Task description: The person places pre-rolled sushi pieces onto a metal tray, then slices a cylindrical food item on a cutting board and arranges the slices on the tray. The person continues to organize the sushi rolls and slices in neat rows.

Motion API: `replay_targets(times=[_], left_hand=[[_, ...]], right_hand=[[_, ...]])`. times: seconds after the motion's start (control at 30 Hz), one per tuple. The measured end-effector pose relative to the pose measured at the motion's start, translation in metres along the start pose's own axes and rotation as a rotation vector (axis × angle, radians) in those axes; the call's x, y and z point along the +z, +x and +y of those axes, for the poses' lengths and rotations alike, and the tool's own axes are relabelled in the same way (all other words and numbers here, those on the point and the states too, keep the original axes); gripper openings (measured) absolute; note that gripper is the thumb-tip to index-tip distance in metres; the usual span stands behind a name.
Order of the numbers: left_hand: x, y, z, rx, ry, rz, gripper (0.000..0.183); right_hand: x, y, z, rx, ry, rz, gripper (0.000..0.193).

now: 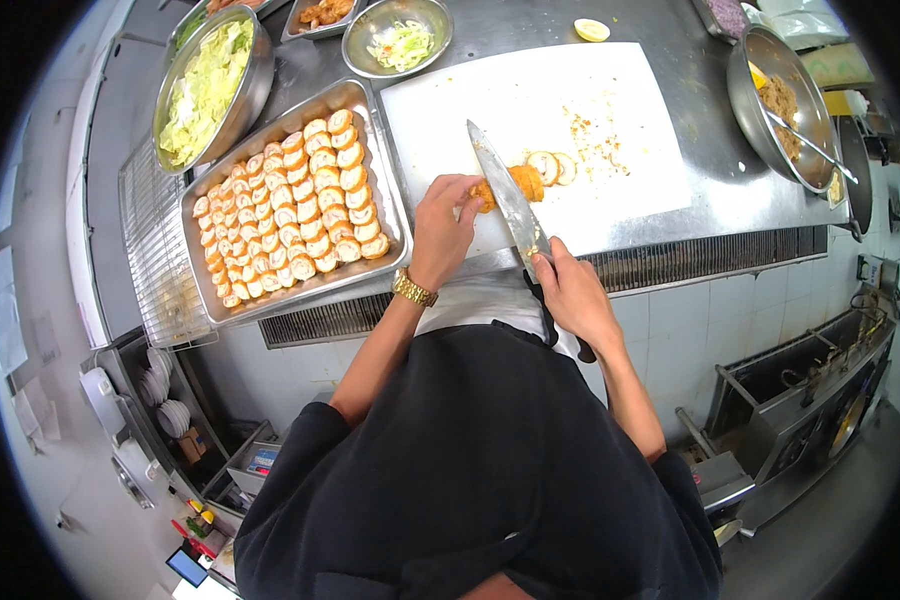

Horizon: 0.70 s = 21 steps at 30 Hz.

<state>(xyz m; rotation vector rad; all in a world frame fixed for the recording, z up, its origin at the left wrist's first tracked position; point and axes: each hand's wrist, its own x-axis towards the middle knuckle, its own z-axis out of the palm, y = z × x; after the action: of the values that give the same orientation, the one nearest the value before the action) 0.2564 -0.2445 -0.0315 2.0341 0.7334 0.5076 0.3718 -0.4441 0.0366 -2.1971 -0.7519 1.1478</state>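
On the white cutting board [440, 110] lies a browned, crusted roll [527, 183], partly cut. My left hand [446, 225], with a gold watch on its wrist, grips the roll's left end with closed fingers. A large chef's knife [510, 190] in my right hand [570, 290] crosses the roll just right of my left fingertips, its tip pointing away from me. Round slices [553, 167] with pale swirled insides rest against the roll's right end. To the left, a metal tray [398, 215] holds rows of similar slices [290, 200].
Crumbs [598, 140] dot the board's right side. Behind stand a bowl of chopped cabbage [207, 90], a smaller bowl of shredded greens [400, 42] and a lemon half [591, 30]. At right is a bowl of brown filling [778, 110] with a spoon; a wire rack [155, 250] sits far left.
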Motion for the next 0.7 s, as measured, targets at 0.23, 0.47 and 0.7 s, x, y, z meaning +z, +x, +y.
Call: replay_targets(times=[0.23, 0.47, 0.7], left_hand=[[0.006, -0.007, -0.001, -0.108, -0.008, 0.108, 0.022], [0.012, -0.004, -0.006, -0.24, -0.079, 0.16, 0.017], [0.01, -0.004, -0.003, -0.319, -0.118, 0.165, 0.017]], right_hand=[[0.002, 0.001, 0.005, -0.016, 0.003, -0.025, 0.035], [0.002, 0.007, 0.004, 0.002, 0.003, -0.047, 0.035], [0.002, 0.005, 0.002, 0.026, 0.02, -0.043, 0.035]])
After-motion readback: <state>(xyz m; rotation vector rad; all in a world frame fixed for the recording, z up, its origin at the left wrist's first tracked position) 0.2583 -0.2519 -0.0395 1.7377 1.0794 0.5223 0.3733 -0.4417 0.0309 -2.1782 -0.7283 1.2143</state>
